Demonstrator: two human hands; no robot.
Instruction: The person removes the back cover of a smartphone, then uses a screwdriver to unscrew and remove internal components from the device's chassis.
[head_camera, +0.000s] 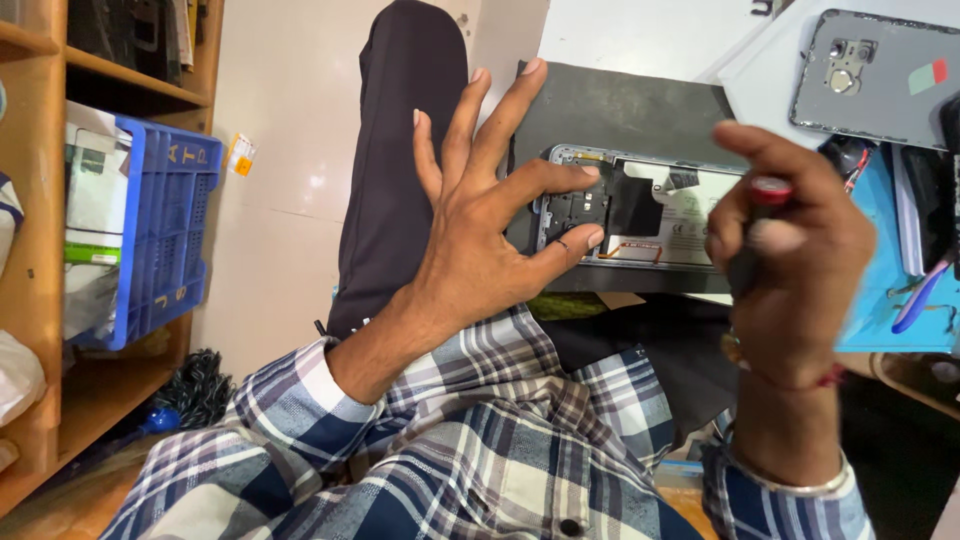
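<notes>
Opened grey smartphone with its back cover off: lies on a dark grey rectangular mat, at the mat's near edge.
Dark grey rectangular mat: on the white worktop, toward its left edge.
Left hand: over the mat's left edge, thumb and forefinger on the phone's left end.
Right hand: over the phone's right end, closed round a black-handled screwdriver with a red cap.
Detached grey phone back cover: on the worktop's far right corner, behind the right hand.
Blue plastic crate: in the wooden shelf unit, well left of the worktop.
</notes>
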